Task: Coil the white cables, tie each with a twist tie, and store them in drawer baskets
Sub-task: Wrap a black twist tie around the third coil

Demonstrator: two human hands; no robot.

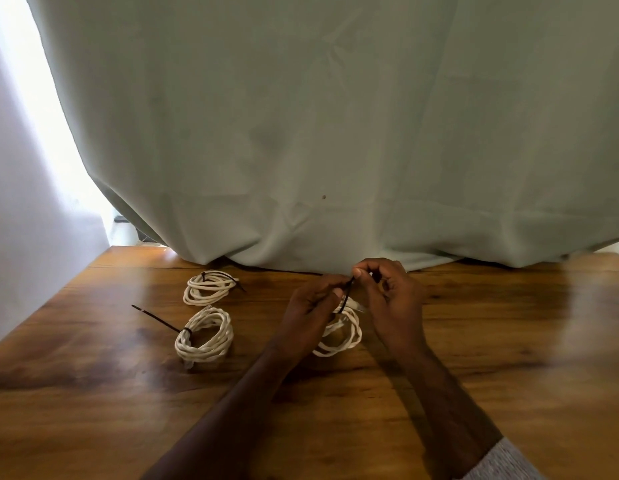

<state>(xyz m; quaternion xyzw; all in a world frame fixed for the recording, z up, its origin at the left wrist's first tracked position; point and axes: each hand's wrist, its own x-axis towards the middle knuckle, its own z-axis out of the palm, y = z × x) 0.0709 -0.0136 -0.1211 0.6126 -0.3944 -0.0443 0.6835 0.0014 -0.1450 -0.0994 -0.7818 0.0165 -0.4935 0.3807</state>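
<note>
Two coiled white cables lie on the wooden table (474, 341). The far coil (207, 287) and the near coil (204, 336) each carry a black tie, its tail sticking out. A third white coil (342, 336) sits between my hands. My left hand (311, 313) grips this coil and the lower part of a black twist tie (346, 296). My right hand (387, 299) pinches the tie's upper end between thumb and forefinger, just above the coil. Part of the coil is hidden behind my left hand.
A pale green curtain (336, 133) hangs along the table's back edge and rests on it. A bright window gap (58, 133) shows at the left. The table's left edge runs diagonally near the two tied coils. No drawer baskets are in view.
</note>
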